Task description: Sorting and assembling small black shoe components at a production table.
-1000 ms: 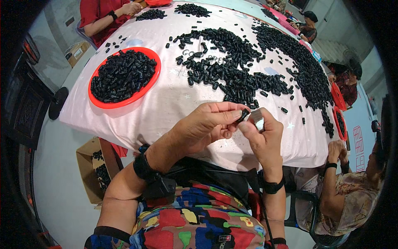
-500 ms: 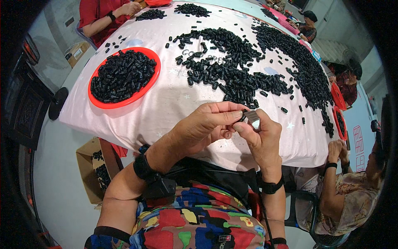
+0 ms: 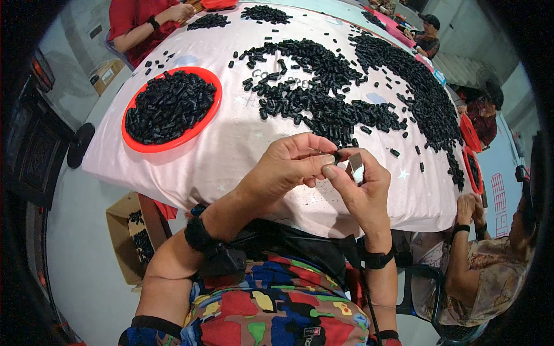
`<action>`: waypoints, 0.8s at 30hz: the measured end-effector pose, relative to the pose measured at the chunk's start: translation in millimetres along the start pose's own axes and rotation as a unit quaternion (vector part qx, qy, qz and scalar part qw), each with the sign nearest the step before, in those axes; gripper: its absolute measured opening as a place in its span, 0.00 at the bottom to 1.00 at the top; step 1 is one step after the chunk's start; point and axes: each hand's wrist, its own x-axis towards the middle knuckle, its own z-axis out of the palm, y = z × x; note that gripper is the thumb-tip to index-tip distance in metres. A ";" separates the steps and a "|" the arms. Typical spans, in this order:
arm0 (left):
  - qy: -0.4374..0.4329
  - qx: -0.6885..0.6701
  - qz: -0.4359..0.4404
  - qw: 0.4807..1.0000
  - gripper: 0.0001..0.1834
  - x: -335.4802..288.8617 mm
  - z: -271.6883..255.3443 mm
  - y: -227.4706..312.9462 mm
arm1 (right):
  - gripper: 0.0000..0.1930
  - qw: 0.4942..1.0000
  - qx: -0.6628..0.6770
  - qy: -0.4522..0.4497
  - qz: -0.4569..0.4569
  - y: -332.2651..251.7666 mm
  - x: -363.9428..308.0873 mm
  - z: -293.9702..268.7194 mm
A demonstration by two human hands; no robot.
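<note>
Counter (image 3: 231,155) w/ pale pink cloth fills most of the view, grey floor round it, a brown cardboard box (image 3: 130,233) on the floor by its near-left corner. Black pellets (image 3: 329,98), short cylinders, too many to count, sprawl in a wide curving heap across the middle & right of the cloth. One red tray (image 3: 172,108) near left, piled full of the same pellets; 2 more red trays (image 3: 468,132) at the right edge, partly cut off.

Left hand (image 3: 288,167) & right hand (image 3: 360,187) meet just above the near edge of the counter. Left fingers (image 3: 320,161) pinched narrow on one small black pellet (image 3: 336,155); right fingers closed round a small silvery metal piece (image 3: 356,167), thumb pressing its side. Pellet touches the top of the metal piece. Black band on each wrist.

3 other ppl partly visible: red sleeve (image 3: 130,20) far left, someone in a cap far right, someone in a patterned top near right.
</note>
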 end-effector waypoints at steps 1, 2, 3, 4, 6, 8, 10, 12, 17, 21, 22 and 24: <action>0.014 0.020 0.010 1.000 0.13 -0.3 -0.2 0.5 | 0.10 1.000 0.000 -0.010 -0.007 1.7 0.1 -0.4; 0.012 0.020 0.009 1.000 0.13 -0.2 -0.2 2.1 | 0.10 1.000 0.000 -0.008 -0.007 1.2 0.3 -0.8; 0.029 0.056 0.012 0.998 0.12 0.1 0.3 4.9 | 0.10 1.000 0.002 -0.015 -0.005 0.1 0.6 -0.9; 0.046 0.091 0.014 0.995 0.11 0.7 0.8 7.1 | 0.09 1.000 0.004 -0.020 -0.002 0.1 0.6 -1.3; 0.098 0.289 0.172 0.937 0.11 0.8 2.4 12.9 | 0.09 1.000 0.004 0.007 0.015 4.5 0.5 -1.5; 0.141 0.470 0.428 0.759 0.08 -0.9 1.3 27.0 | 0.07 0.998 0.019 0.054 0.023 6.7 0.9 -2.9; 0.150 0.469 0.597 0.633 0.05 -16.0 5.6 53.7 | 0.07 0.997 0.038 0.067 0.030 8.7 2.9 -6.2; 0.198 0.452 0.615 0.615 0.06 -61.9 28.4 74.0 | 0.06 0.996 0.061 0.063 0.022 7.9 6.6 -0.8; 0.065 0.251 0.447 0.856 0.12 -175.7 39.8 102.4 | 0.06 0.996 0.058 0.063 0.041 10.9 2.3 -6.5; -0.167 0.370 0.569 0.715 0.17 -155.7 64.2 109.8 | 0.07 0.995 0.047 0.065 0.051 9.1 2.6 -6.7; -0.182 0.377 0.577 0.701 0.16 -148.9 64.3 112.9 | 0.07 0.996 0.051 0.059 0.049 8.7 2.6 -6.0; -0.196 0.386 0.584 0.686 0.14 -148.8 69.8 112.4 | 0.07 0.996 0.052 0.055 0.038 10.4 3.5 -4.3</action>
